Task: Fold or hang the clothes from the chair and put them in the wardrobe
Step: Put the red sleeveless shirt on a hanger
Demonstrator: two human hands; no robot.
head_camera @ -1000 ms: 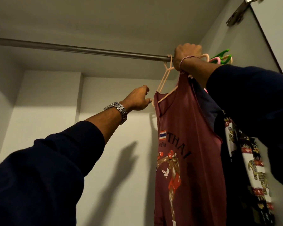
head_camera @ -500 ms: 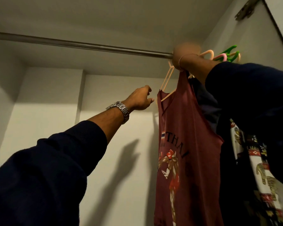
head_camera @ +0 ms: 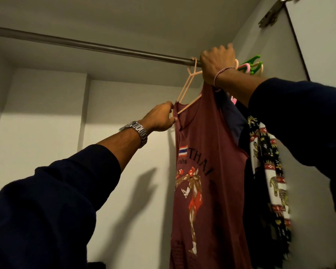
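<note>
Head view, looking up into the wardrobe [head_camera: 47, 113]. Maroon tank top [head_camera: 206, 171] hangs on a pale peach hanger [head_camera: 184, 90], hook over the metal rail [head_camera: 85, 44] near the right end. Right hand [head_camera: 216, 64] raised at the rail, grip clenched around the top of the hanger where the strap bunches; the tank top drops straight below this grip. Left hand [head_camera: 159, 118] lower and to the left, fingers pinching the tank top's left strap edge at the hanger's left arm tip; the garment body lies to the right of and below that grip. Just right of the tank top, touching it: a dark navy garment [head_camera: 234, 117], then an elephant-print cloth [head_camera: 270, 171]. Green and pink hangers [head_camera: 250, 65] sit on the rail behind the right hand.
</note>
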